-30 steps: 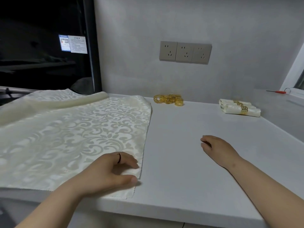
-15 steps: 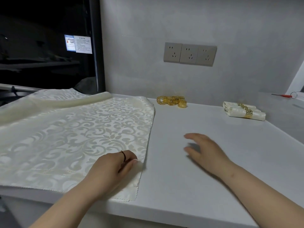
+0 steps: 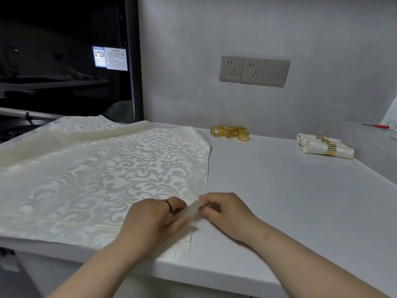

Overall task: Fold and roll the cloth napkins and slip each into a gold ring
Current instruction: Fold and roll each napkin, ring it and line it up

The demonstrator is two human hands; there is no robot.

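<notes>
Fold starting: left grip (image 3: 154, 221) and right grip (image 3: 227, 212) both pinch right edge of napkin (image 3: 96, 173). Next: lift edge, carry left across desk (image 3: 279, 201), align edges.

Glossy damask cloth napkin (image 3: 96, 175); shiny gold metal rings (image 3: 231, 132); matt counter (image 3: 279, 201).

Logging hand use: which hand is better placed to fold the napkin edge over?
Likely the right hand: it pinches the napkin by its lifted edge from off the cloth, while the left hand sits over it.
</notes>
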